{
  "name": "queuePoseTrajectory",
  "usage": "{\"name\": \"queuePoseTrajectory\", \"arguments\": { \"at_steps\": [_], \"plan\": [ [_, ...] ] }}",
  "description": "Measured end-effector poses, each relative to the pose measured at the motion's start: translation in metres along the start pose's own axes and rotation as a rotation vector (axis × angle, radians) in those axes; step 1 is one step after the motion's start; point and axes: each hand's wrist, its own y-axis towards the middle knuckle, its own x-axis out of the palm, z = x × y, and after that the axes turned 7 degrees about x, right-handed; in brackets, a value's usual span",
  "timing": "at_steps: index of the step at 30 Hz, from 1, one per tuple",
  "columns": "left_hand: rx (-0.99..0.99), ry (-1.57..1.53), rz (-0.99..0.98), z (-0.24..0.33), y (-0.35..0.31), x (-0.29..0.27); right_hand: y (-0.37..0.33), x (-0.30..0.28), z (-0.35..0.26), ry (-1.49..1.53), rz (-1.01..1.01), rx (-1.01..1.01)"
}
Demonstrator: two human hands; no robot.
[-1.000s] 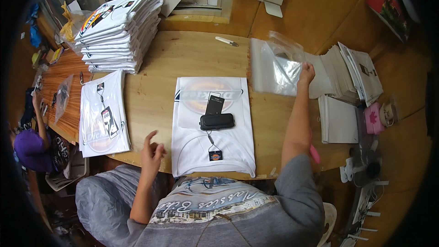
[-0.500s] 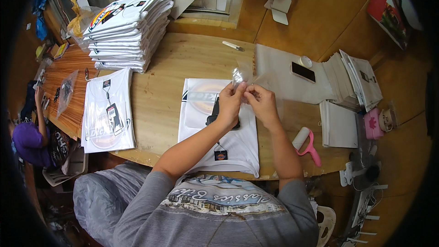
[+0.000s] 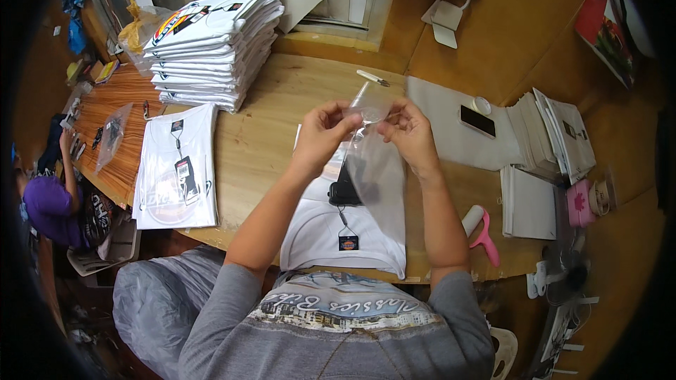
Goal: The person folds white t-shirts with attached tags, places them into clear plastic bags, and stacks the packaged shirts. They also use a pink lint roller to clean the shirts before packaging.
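Observation:
Between my hands a clear plastic bag (image 3: 379,169) is stretched at its upper edge and hangs down over the work. My left hand (image 3: 325,132) pinches one side of that edge, and my right hand (image 3: 412,135) pinches the other. Under the bag, a white T-shirt (image 3: 380,250) lies folded on the table, its neckline toward me. A black hang tag (image 3: 343,190) rests on the shirt, partly behind the bag, and a small dark label (image 3: 348,243) shows at the collar. My hands and the bag hide the shirt's far part.
To the left lies a bagged white shirt (image 3: 165,190), with a tall shirt stack (image 3: 211,49) behind it. A white cutter (image 3: 372,77), a phone (image 3: 477,120), a pink lint roller (image 3: 484,236) and piled bags (image 3: 524,204) are on the table (image 3: 282,91). Another person in a purple cap (image 3: 49,200) sits far left.
My hands have moved apart, and the bag, bunched between my fingers before, now hangs spread out over the shirt. The view has shifted slightly.

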Motion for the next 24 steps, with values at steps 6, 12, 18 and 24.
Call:
{"name": "queuePoseTrajectory", "arguments": {
  "at_steps": [6, 12, 18, 24],
  "plan": [
    [0.107, 0.170, 0.043, 0.016, 0.009, -0.012, -0.005, 0.032, -0.020, -0.133, 0.035, -0.031],
    [0.115, 0.202, 0.221, 0.029, 0.016, -0.043, 0.028, -0.014, -0.018, 0.100, 0.032, 0.060],
    [0.277, 0.458, 0.460, 0.056, 0.021, -0.106, 0.070, -0.270, 0.093, 0.820, 0.226, 0.244],
    [0.419, 0.614, 0.266, 0.091, 0.031, -0.152, -0.020, -0.427, 0.087, 0.323, 1.043, -0.034]
  ]
}}
